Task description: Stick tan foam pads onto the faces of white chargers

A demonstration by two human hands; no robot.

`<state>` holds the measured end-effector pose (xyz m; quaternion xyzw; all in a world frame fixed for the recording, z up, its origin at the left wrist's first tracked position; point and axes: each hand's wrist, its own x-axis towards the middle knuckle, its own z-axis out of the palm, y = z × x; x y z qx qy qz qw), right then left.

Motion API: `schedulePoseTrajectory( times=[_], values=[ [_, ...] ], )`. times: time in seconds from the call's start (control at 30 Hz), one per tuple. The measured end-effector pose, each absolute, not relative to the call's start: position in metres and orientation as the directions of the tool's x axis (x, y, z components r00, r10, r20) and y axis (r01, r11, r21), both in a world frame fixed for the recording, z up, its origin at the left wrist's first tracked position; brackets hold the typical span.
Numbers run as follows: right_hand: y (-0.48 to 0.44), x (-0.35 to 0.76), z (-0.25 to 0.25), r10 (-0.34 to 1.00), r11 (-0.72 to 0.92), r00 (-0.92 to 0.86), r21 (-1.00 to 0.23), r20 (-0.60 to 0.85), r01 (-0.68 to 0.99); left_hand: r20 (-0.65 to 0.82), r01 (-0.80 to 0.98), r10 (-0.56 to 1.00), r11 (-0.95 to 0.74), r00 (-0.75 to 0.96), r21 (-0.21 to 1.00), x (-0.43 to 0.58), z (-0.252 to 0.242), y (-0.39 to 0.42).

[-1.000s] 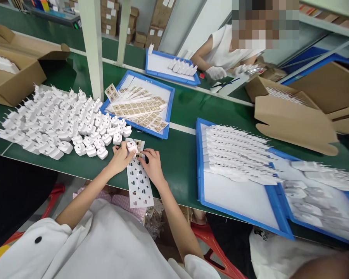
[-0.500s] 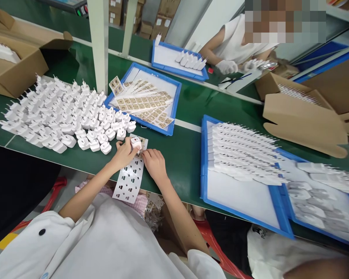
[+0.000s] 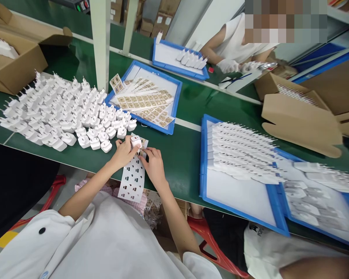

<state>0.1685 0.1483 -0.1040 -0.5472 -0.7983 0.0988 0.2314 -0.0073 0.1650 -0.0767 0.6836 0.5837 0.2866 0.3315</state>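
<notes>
The left hand closes narrowly on a white charger, face up; the right hand rests its fingers on the label sheet just beside it.

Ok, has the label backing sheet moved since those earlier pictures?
Yes: the label backing sheet has swung, its lower end now closer to the pile of white plug adapters, to the left.

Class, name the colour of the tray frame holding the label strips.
The tray frame is blue, best in the head view.

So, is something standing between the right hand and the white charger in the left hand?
Nothing visible does: the right hand is close beside the white charger, which the left hand holds, and no other object lies between them.
</notes>
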Motion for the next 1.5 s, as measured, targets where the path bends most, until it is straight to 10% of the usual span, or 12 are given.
schedulePoseTrajectory(
  times=[1.0,1.1,1.2,1.5],
  values=[
    [0.131,0.188,-0.041,0.802,0.589,-0.569,-0.084,0.184,0.804,-0.001,0.600,0.991,-0.081,0.135,0.796,-0.008,-0.078,0.165],
    [0.115,0.197,-0.038,0.892,0.450,-0.381,-0.410,0.243,0.793,0.004,0.572,0.992,-0.074,0.122,0.817,-0.008,-0.079,0.165],
    [0.091,0.189,-0.055,0.986,0.137,-0.142,-0.918,0.089,0.372,0.027,0.527,0.994,-0.078,0.104,0.846,-0.008,-0.082,0.165],
    [0.088,0.151,-0.109,0.992,-0.038,0.116,-0.999,-0.040,-0.016,0.163,0.263,0.986,-0.168,0.039,0.950,-0.009,-0.055,0.142]
  ],
)
